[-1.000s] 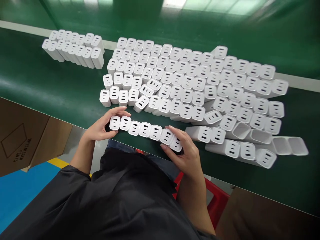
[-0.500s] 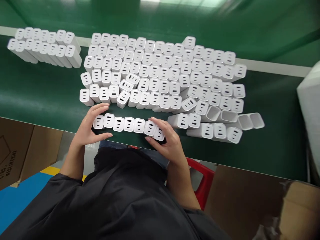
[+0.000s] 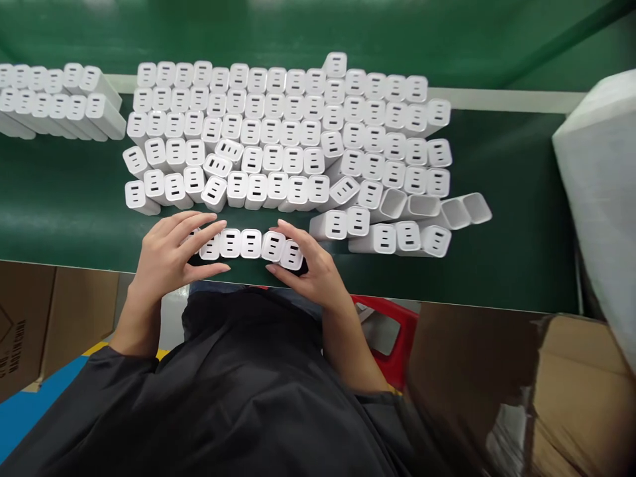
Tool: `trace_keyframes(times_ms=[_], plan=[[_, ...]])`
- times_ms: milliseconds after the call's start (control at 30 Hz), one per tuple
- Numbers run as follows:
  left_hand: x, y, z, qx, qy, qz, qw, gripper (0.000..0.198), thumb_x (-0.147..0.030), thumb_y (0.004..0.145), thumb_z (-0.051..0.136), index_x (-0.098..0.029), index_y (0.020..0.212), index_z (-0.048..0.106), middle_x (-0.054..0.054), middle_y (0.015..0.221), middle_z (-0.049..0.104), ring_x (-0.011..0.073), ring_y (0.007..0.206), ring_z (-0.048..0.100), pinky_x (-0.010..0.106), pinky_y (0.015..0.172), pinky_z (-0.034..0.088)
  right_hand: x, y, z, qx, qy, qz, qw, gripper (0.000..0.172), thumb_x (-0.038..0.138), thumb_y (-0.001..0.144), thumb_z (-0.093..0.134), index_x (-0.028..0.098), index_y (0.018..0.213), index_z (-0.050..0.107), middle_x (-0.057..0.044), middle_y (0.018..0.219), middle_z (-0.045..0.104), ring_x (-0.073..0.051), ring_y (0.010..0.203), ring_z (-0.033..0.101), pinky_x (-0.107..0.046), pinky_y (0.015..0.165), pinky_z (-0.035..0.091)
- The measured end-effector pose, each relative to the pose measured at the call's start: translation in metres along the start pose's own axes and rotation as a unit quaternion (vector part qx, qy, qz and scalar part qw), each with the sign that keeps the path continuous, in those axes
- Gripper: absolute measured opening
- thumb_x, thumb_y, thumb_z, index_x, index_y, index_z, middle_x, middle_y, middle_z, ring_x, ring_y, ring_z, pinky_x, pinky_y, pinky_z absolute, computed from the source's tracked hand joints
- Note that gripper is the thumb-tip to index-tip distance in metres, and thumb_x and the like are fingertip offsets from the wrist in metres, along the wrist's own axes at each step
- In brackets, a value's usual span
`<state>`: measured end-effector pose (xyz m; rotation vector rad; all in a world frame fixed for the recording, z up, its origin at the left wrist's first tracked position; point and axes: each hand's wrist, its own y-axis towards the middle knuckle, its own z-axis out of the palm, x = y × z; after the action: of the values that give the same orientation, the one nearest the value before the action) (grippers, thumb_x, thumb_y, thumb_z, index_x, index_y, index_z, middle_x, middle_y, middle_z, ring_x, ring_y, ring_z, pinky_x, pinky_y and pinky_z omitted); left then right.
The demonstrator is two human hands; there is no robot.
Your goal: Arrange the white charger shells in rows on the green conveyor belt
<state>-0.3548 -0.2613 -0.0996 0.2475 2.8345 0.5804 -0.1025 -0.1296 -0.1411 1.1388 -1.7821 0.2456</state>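
Several white charger casings (image 3: 250, 244) with dark port slots stand in a short row near the table's front edge. My left hand (image 3: 171, 255) curves over the left end of this row. Its fingers are spread across the tops and the thumb lies apart in front, hiding the leftmost casings in part. At the other end, my right hand (image 3: 311, 265) has its index finger behind and its thumb in front of the last two casings. Beyond the hands stands a large block of similar casings (image 3: 273, 157), in rows with slots up, some turned askew.
To the far left is another group of casings (image 3: 59, 106). Right of my right hand some casings lean over, including open-ended hollow shells (image 3: 454, 212). A white wrapped bulk (image 3: 596, 152) borders the green table (image 3: 511, 212) at right. Below are a cardboard box (image 3: 581, 391) and red stool (image 3: 392, 331).
My left hand has moved rightward over the row's left end, covering casings that showed before. My right hand stays around the right end. The whole view has shifted, so the table appears farther left.
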Motion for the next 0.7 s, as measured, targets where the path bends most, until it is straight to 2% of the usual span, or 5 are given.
trace_keyframes(times_ms=[133,267,400,700], plan=[[0.0005,0.0031,0.0008,0.024,0.014,-0.014,1.000,0.056,-0.054,0.086,0.071,-0.026,0.133,0.060,0.006,0.118,0.074,0.0244,0.103,0.069,0.035,0.087,0.049,0.0006,0.0000,-0.0008,0.000,0.002,-0.002,1.000,0.067,0.029,0.093,0.066,0.030,0.154,0.036,-0.009,0.142,0.059,-0.024,0.124,0.061,-0.038,0.103,0.053],[0.0006,0.0041,0.0015,0.021,0.020,-0.014,0.999,0.043,-0.051,0.087,0.070,-0.028,0.123,0.066,0.003,0.107,0.077,0.0218,0.093,0.071,0.033,0.077,0.047,-0.0006,-0.0001,-0.0012,0.000,0.003,-0.001,1.000,0.059,0.029,0.094,0.066,0.028,0.149,0.043,-0.008,0.137,0.062,-0.024,0.124,0.061,-0.038,0.103,0.052],[0.0005,0.0064,0.0018,0.009,0.020,-0.005,1.000,0.040,-0.050,0.087,0.071,-0.027,0.120,0.068,0.002,0.103,0.078,0.0210,0.088,0.071,0.032,0.074,0.046,-0.0020,0.0000,-0.0011,-0.008,0.010,-0.010,1.000,0.052,0.028,0.094,0.067,0.027,0.142,0.049,-0.008,0.133,0.064,-0.023,0.122,0.062,-0.037,0.103,0.052],[0.0002,0.0091,-0.0002,0.025,0.022,-0.006,0.999,0.039,-0.054,0.087,0.070,-0.027,0.116,0.069,0.002,0.104,0.078,0.0204,0.088,0.071,0.032,0.074,0.046,-0.0015,0.0006,-0.0029,0.008,0.034,-0.005,0.999,0.049,0.028,0.094,0.065,0.026,0.141,0.050,-0.009,0.134,0.064,-0.024,0.122,0.062,-0.039,0.100,0.054]])
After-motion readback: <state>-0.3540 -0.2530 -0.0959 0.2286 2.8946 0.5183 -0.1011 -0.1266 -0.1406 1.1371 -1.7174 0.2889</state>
